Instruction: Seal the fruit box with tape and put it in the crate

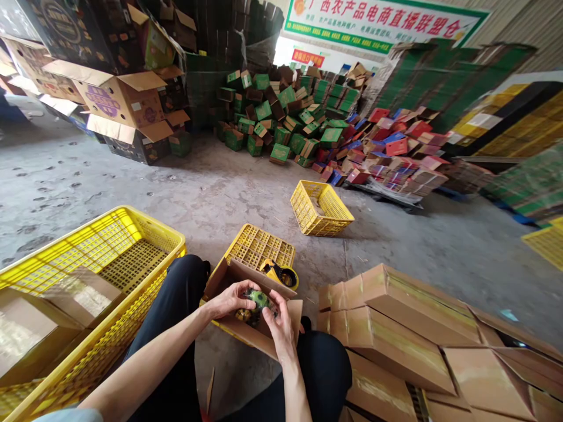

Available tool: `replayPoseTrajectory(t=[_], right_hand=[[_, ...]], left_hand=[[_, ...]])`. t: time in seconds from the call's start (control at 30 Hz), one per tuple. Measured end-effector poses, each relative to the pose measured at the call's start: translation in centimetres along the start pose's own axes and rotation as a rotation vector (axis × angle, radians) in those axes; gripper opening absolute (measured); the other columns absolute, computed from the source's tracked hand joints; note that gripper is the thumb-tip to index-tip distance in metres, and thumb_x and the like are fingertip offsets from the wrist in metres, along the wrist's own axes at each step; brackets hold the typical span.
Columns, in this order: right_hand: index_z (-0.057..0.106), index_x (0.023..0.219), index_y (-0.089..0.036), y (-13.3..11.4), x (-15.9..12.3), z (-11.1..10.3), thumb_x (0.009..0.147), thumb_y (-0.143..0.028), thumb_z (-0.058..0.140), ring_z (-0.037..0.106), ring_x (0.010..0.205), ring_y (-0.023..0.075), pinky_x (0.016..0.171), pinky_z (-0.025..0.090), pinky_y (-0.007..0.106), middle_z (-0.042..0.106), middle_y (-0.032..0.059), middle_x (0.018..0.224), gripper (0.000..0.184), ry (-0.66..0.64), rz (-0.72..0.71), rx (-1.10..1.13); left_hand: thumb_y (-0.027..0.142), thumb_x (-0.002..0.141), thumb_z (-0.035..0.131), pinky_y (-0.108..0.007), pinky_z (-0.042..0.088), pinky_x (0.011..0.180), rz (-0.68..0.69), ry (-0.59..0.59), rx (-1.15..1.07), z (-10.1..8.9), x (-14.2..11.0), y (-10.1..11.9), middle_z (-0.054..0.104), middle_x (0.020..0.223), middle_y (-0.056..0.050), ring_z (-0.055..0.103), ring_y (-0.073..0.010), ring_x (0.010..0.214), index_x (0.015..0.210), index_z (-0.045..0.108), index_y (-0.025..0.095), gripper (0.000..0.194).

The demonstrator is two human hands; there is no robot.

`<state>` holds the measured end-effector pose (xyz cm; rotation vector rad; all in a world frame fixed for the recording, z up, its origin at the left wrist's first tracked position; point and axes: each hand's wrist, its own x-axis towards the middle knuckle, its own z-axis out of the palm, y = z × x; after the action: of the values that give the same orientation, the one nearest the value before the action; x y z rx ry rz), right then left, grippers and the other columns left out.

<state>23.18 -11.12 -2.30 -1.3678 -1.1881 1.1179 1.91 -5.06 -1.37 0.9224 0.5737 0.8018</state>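
Between both hands is a green fruit (pixel 260 299) with dark patches, in what looks like a shiny clear wrap; its exact kind I cannot tell. My left hand (pixel 235 300) grips one end with thumb and fingers. At the other end, my right hand (pixel 278 319) is closed on it as well. Below them stands an open cardboard box (pixel 250 336) with its flaps up, resting on a yellow plastic crate (pixel 257 241). Yellow-brown mottled fruit (pixel 247 316) shows inside the box, partly hidden by the hands. A yellow and black tape dispenser (pixel 281 274) lies just behind the box.
On the left, a large yellow crate (pixel 153 234) holds cardboard boxes. Closed cartons (pixel 409 328) are stacked at right. Another yellow crate (pixel 323 214) stands ahead on the concrete floor. Farther back lie heaps of green boxes (pixel 281 135) and red boxes (pixel 396 146).
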Motion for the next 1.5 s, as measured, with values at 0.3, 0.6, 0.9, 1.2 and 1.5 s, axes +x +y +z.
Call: replayPoseTrajectory(t=[0.3, 0.6, 0.9, 1.2, 1.5], right_hand=[[0.074, 0.120, -0.024, -1.4, -0.3, -0.3, 0.081, -0.052, 0.082, 0.074, 0.105, 0.0337, 0.095, 0.060, 0.045, 0.079, 0.0090, 0.114, 0.049, 0.017, -0.002, -0.144], [0.071, 0.108, -0.026, -2.3, -0.8, 1.0, 0.086, -0.025, 0.069, 0.066, 0.120, 0.0299, 0.109, 0.053, 0.045, 0.070, 0.0101, 0.122, 0.023, 0.044, -0.337, -0.304], [0.043, 0.158, -0.027, -0.1, -0.3, 0.7, 0.080, -0.051, 0.084, 0.052, 0.146, 0.0374, 0.107, 0.059, 0.050, 0.041, 0.0154, 0.167, 0.091, 0.052, 0.009, 0.020], [0.076, 0.121, -0.021, 0.5, 0.1, 0.1, 0.079, -0.058, 0.083, 0.075, 0.113, 0.0353, 0.103, 0.060, 0.051, 0.079, 0.0133, 0.121, 0.056, 0.005, 0.048, -0.051], [0.080, 0.112, -0.022, -0.4, 0.3, -0.1, 0.082, -0.050, 0.082, 0.073, 0.114, 0.0332, 0.101, 0.061, 0.047, 0.077, 0.0136, 0.120, 0.041, 0.063, -0.145, -0.077]], left_hand=[[0.026, 0.064, 0.101, -0.034, 0.050, 0.096, -0.035, 0.000, -0.078, 0.0, 0.0, -0.7, 0.066, 0.129, -0.010, 0.066, -0.0234, 0.112, 0.142, 0.064, 0.027, 0.086], [0.048, 0.077, 0.092, -0.033, 0.057, 0.087, -0.196, 0.035, -0.056, -0.3, 0.0, -0.9, 0.072, 0.105, -0.009, 0.070, -0.0181, 0.089, 0.111, 0.069, 0.015, 0.053], [0.039, 0.074, 0.096, -0.038, 0.057, 0.094, -0.077, 0.071, -0.134, -0.1, 0.0, -0.4, 0.071, 0.116, -0.009, 0.070, -0.0225, 0.102, 0.116, 0.071, 0.019, 0.054], [0.049, 0.073, 0.095, -0.038, 0.057, 0.094, -0.098, 0.138, -0.044, 0.2, -0.1, -0.6, 0.075, 0.119, -0.014, 0.073, -0.0264, 0.104, 0.122, 0.078, 0.016, 0.061], [0.043, 0.073, 0.097, -0.041, 0.057, 0.100, -0.143, 0.194, -0.156, -0.5, 0.2, -0.9, 0.070, 0.131, -0.012, 0.073, -0.0253, 0.109, 0.139, 0.069, 0.024, 0.074]])
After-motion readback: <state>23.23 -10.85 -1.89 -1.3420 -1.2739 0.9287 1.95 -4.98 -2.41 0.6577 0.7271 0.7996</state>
